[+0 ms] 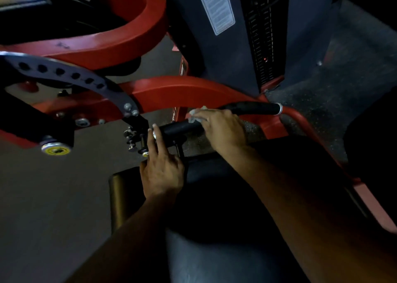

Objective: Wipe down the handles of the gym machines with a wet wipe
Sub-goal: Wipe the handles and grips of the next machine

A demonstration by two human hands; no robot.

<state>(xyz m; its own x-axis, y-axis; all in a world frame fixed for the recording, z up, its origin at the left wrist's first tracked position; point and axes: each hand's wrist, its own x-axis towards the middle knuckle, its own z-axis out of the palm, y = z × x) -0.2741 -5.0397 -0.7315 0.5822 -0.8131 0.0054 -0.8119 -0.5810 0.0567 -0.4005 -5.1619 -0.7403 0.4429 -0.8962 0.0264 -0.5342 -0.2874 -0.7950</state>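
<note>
Here, the left hand (pixel 161 166) is resting straight fingers against the black rubber-sleeved handle's (pixel 182 128) near end, steadying it, while the right hand (pixel 223 128) is pressing a crumpled, limp white wet wipe (pixel 194 115) around that firm, grippy bar.

Both arms reach forward from the bottom of the view toward the black handle (pixel 182 128). The left hand (pixel 162 168) is at the near end of the handle. Its fingers (pixel 155 136) point up, fairly straight, and their tips touch the end of the handle. The back of this hand faces up. The right hand (pixel 223 130) lies over the handle, farther along it than the left hand. Its fingers curl down and press a white wipe (pixel 196 114) onto the handle. The right arm is bare and runs back to the lower right.
</note>
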